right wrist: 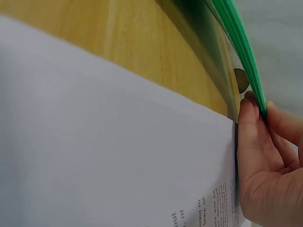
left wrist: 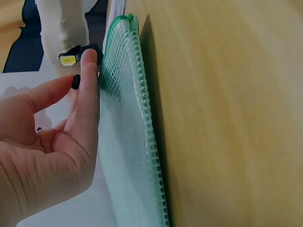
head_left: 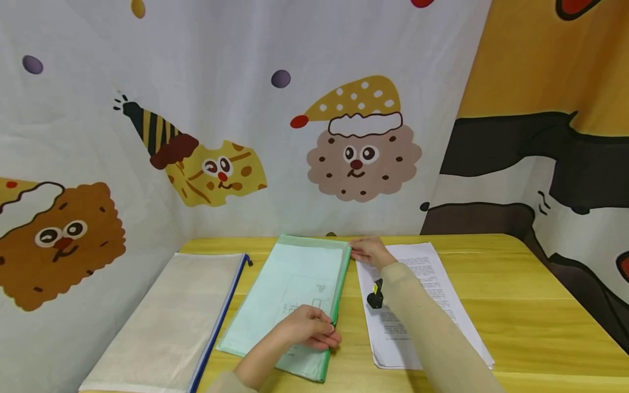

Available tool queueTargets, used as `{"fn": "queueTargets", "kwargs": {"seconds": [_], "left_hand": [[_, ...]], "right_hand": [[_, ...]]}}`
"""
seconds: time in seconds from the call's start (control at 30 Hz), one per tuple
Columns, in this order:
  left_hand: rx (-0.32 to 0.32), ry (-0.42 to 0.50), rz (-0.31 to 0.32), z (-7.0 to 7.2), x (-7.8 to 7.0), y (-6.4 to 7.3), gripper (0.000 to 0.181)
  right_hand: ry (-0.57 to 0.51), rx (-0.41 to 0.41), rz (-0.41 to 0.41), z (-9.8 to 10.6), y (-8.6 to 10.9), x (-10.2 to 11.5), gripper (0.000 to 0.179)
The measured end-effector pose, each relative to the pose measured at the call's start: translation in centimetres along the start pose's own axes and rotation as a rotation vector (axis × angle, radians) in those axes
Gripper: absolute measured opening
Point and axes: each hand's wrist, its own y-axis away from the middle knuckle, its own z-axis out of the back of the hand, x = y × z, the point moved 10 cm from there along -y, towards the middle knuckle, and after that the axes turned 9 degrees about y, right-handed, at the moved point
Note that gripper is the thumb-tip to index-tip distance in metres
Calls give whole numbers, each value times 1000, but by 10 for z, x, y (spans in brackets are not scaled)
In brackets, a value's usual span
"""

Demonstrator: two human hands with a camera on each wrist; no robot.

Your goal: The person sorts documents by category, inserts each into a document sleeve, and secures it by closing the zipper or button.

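A pale green mesh zipper pouch (head_left: 290,278) with printed sheets inside lies on the table, its green zipper edge facing right. Near the front end of that edge my left hand (head_left: 309,327) pinches the small black zipper pull (left wrist: 75,81) between thumb and index finger. At the far right corner of the pouch, my right hand (head_left: 371,252) grips the end of the green zipper tape (right wrist: 241,47) between thumb and fingers, lifting that edge slightly. A stack of printed papers (head_left: 393,349) lies under my right forearm.
To the left lies a white mesh pouch (head_left: 172,316) with a blue zipper (head_left: 218,327). The yellow wooden table (head_left: 530,305) extends to the right. A cartoon-printed curtain (head_left: 236,65) hangs behind the table and along its left side.
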Motion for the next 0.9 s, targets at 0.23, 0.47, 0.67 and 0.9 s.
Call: {"fn": "queueTargets", "kwargs": {"seconds": [0.23,0.47,0.67,0.9], "left_hand": [[-22,6,-8,2,5,4,15],[-40,27,-12,4,10,2,16],[-42,34,-18,3,11,3,15],[-5,34,-16,0,11,12,14]], "right_hand": [[8,-19,-2,3,-1,-2,35],[14,-5,6,1,1,-2,36],[21,-1,-14,1,4,-4,37],[-5,-6,19,2,4,-2,39]]}}
